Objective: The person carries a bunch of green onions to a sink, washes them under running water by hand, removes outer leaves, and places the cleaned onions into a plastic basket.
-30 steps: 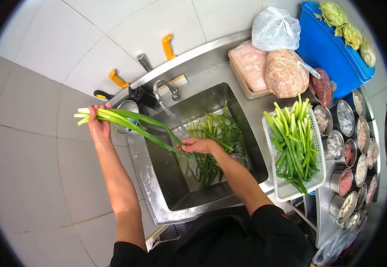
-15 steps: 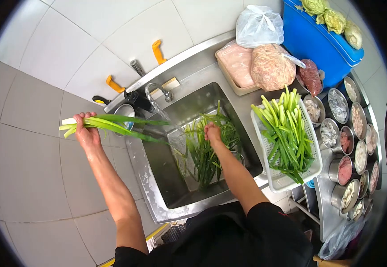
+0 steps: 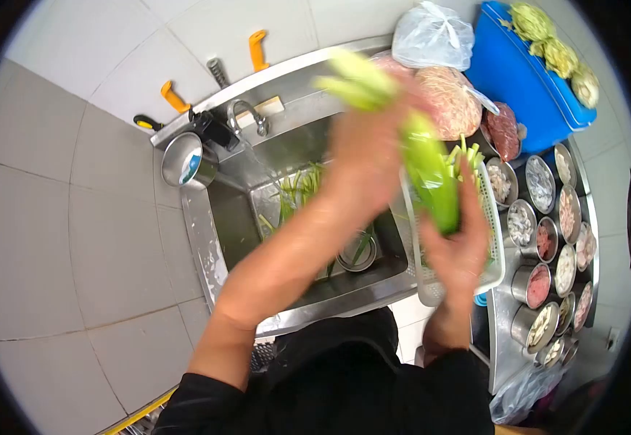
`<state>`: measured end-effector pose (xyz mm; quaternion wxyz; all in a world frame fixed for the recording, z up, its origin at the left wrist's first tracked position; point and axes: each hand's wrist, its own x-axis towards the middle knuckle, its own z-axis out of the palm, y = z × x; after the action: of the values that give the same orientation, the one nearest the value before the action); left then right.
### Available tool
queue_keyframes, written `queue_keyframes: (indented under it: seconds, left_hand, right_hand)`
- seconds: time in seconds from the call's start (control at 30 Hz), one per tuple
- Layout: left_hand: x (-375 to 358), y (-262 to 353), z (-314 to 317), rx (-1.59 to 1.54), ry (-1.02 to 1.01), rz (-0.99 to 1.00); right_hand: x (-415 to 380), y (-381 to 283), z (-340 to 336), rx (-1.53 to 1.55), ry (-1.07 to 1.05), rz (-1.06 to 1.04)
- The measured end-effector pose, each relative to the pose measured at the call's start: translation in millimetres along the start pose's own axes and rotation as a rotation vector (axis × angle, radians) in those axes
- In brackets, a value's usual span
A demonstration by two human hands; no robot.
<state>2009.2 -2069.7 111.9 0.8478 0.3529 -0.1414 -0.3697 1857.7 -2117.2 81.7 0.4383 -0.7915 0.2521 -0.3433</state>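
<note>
A bundle of green onions (image 3: 431, 174) is held up over the right side of the sink, blurred by motion. My left hand (image 3: 373, 145) wraps round its pale end. Lower down, my right hand (image 3: 460, 239) cups the green part with thumb and fingers around it. Both hands are above the white plastic basket (image 3: 428, 290), where more green onions (image 3: 468, 152) lie partly hidden. Loose greens (image 3: 302, 185) rest in the metal sink (image 3: 243, 225), and water runs from the tap (image 3: 246, 116) beside them.
A metal pot (image 3: 183, 161) stands at the sink's left corner. Behind the basket are bagged meat (image 3: 450, 109), a white plastic bag (image 3: 433, 36) and a blue container (image 3: 522, 80). Several metal bowls of food (image 3: 538, 286) fill the right counter. A round strainer (image 3: 357, 254) sits in the sink.
My left hand has swung right from beyond the sink's left edge with its bundle. My right hand has left the greens in the sink and moved right, onto the bundle above the basket.
</note>
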Motion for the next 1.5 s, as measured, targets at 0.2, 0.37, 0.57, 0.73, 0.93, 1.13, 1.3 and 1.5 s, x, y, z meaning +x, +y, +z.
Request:
queue_keyframes:
  seconds: [0.2,0.37,0.57,0.73,0.93,1.13,1.3,1.5]
  left_hand:
    - [6.0,-73.1,-107.7,0.785,-0.401,-0.263]
    - [-47.8,-178.4,-456.9,1.192,0.419,-0.561]
    - [-41.1,-223.7,-666.4,1.694,0.729,-0.71]
    - [15.1,-266.3,-682.9,1.843,0.99,-0.495]
    - [28.4,-291.5,-699.3,1.707,0.864,-0.492]
    - [1.4,-252.7,-674.4,1.869,1.211,-0.46]
    - [8.2,-282.5,-660.2,1.751,0.78,-0.41]
    - [60.1,-293.4,-562.1,1.732,0.918,-0.591]
  right_hand:
    - [-11.8,134.4,-71.7,-0.632,-0.009,0.137]
    - [-68.6,145.8,3.2,-0.772,0.038,-0.032]
    - [-149.8,167.0,134.5,-0.413,-0.589,-0.084]
    - [-197.9,205.2,140.3,-0.588,-0.594,0.072]
    - [-192.6,203.9,142.9,-0.597,-0.597,0.134]
    - [-193.9,204.3,140.4,-0.548,-0.569,0.107]
    - [-193.6,201.3,138.0,-0.524,-0.581,0.127]
    - [-193.8,204.8,140.6,-0.509,-0.566,0.132]
